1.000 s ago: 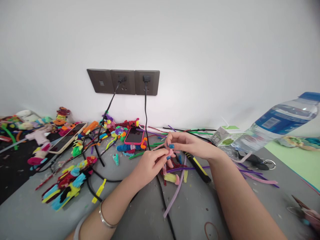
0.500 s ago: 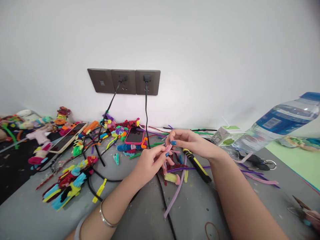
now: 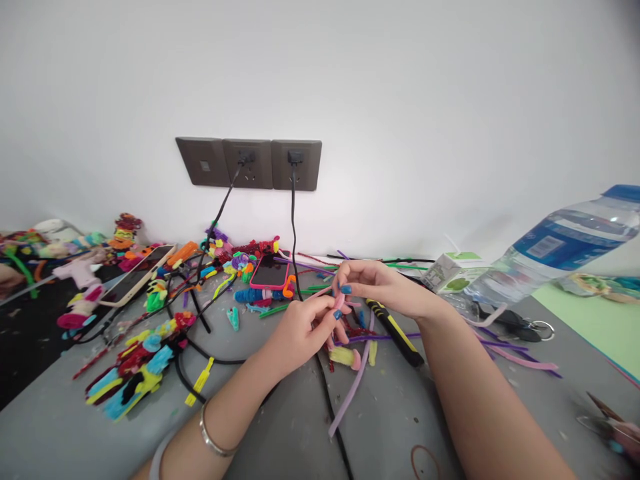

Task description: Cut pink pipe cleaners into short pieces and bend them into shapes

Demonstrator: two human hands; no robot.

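Over the grey table [image 3: 280, 427], my left hand [image 3: 300, 330] and my right hand [image 3: 380, 287] meet at their fingertips. Both pinch a small pink pipe cleaner piece [image 3: 339, 301] between them. My nails are painted blue, and a bangle sits on my left wrist. Just below the hands lie a lilac pipe cleaner [image 3: 353, 387], a short yellow-and-pink piece [image 3: 344, 357] and a purple pipe cleaner [image 3: 380, 337]. A black-and-yellow utility knife [image 3: 395, 332] lies right of my hands.
A pink phone [image 3: 270, 272] and a gold phone [image 3: 135, 277] lie charging from wall sockets [image 3: 249, 163], with black cables across the table. Colourful pipe-cleaner figures [image 3: 135, 360] crowd the left. A water bottle [image 3: 555, 243], a small carton [image 3: 453, 270], scissors [image 3: 515, 321] and green paper [image 3: 595, 320] are at right.
My fingers have shifted slightly on the pink piece, and the left fingers have closed in nearer the right hand. Nothing else has moved.
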